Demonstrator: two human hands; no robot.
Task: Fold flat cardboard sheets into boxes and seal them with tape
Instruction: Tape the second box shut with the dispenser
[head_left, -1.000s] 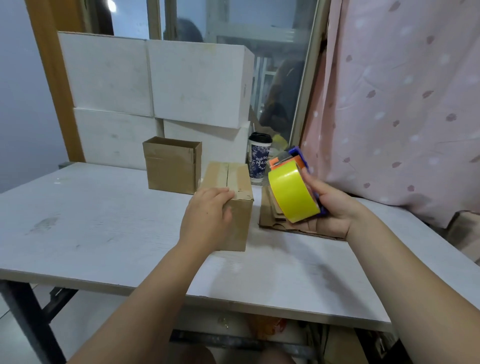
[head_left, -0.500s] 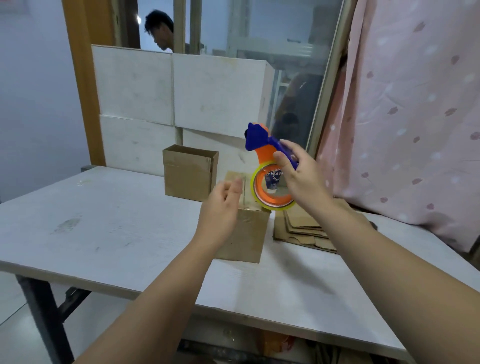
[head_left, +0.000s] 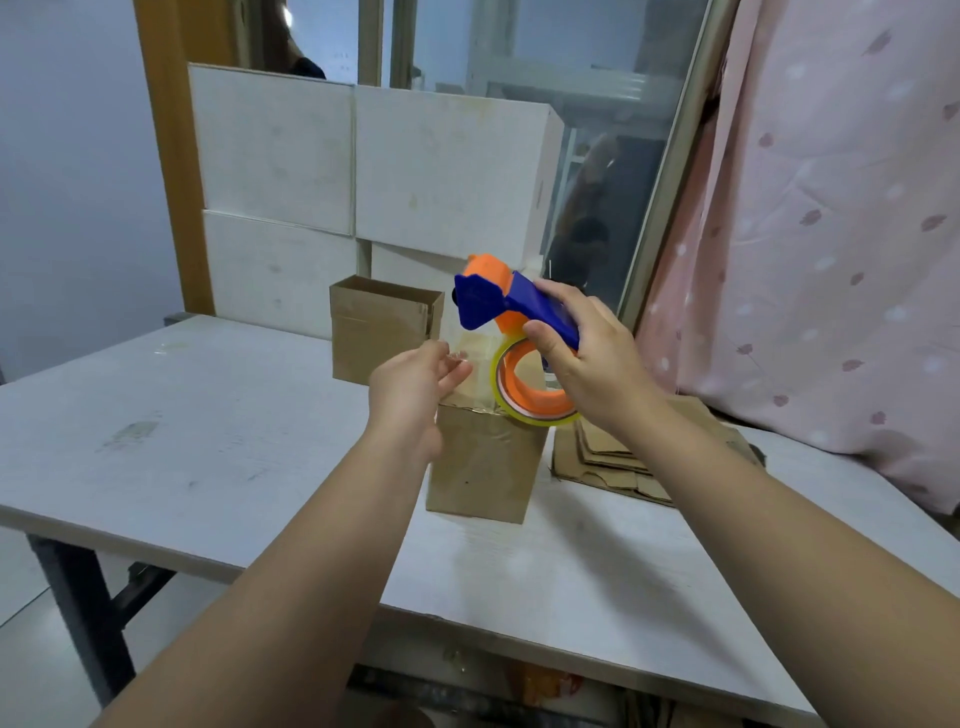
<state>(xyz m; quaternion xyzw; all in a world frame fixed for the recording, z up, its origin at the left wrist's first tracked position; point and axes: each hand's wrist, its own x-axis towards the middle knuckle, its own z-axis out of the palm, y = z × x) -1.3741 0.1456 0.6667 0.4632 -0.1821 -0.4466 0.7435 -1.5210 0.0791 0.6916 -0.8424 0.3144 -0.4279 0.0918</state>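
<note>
**White table, window side: tape over the box**

White tabletop (head_left: 208, 441), scuffed, with a window (head_left: 597, 156) behind it. Closed cardboard box (head_left: 483, 467) stands upright near the middle of the table, in front of me and between my two forearms. Its top edge looks ragged.

Tape dispenser (head_left: 511, 306), blue handle on an orange body, is held in the air above the box's far right corner. Its tape roll (head_left: 535, 410), yellow at the rim on an orange hub, hangs lowest, right at the box's top edge. Whether it touches the cardboard I cannot tell.

Right hand (head_left: 592, 364): fingers and thumb wrapped round the blue handle, firm grasp.

Left hand (head_left: 410, 395): raised just left of the box top, fingertips pinching the tape end (head_left: 458, 356), a crinkled bit of clear film. A see-through strip runs from there back towards the roll, across the top of the box.

Outward from that:
- Flat cardboard sheets (head_left: 613, 467), a loose stack lying on the table just right of the box, partly under my right wrist.
- Open box (head_left: 379, 332), brown, top flaps up, standing behind and to the left of the closed one.
- White cartons (head_left: 441, 166) stacked two high against the window, behind the open box.
- Pink curtain (head_left: 831, 234) with small dark spots hanging at the right, its hem down near the table's far right corner.
</note>
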